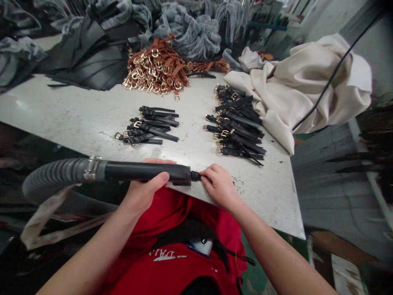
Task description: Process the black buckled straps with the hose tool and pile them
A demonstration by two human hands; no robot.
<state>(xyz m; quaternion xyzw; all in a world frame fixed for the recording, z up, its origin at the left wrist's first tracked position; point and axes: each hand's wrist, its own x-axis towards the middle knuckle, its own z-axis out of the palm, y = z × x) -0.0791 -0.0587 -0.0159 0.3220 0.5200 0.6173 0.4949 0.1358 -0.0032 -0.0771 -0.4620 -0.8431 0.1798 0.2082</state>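
My left hand (146, 185) is wrapped around a black tube nozzle (147, 172) that joins a grey ribbed hose (55, 177) by a metal clamp. It lies across the near edge of the white table (76, 114). My right hand (218, 186) is closed at the nozzle's tip (195, 176), pinching something small and dark that I cannot make out. Two groups of black straps with gold buckles lie beyond: a smaller one (147, 127) in the middle and a larger one (236, 127) to the right.
A heap of brown straps with gold buckles (156, 67) sits at the back. Black fabric pieces (89, 57) lie at the back left, grey garments (196, 28) behind, and cream cloth (310, 78) with a black cable across it drapes over the right edge.
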